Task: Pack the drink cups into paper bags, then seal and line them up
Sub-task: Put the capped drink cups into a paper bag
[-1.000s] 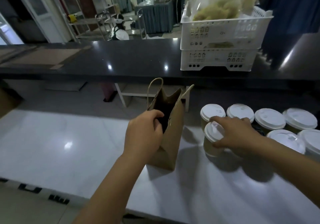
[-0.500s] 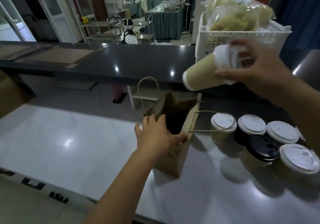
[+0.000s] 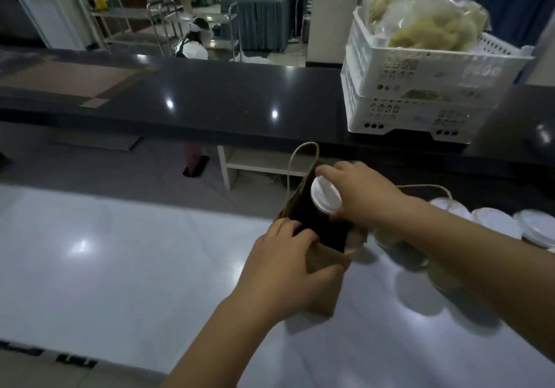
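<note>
The right hand [image 3: 362, 195] grasps a white-lidded drink cup [image 3: 326, 197] inside the open paper bag [image 3: 322, 263]. The left hand [image 3: 285, 267] grips the bag's near rim on the white counter [image 3: 120, 267].

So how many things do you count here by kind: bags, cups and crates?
Bag: 1
Cup in the right hand, at the bag's mouth: 1
Cups on the table: at least 3 lids show; others may be hidden
Crates: 2, stacked
Total: at least 7
</note>
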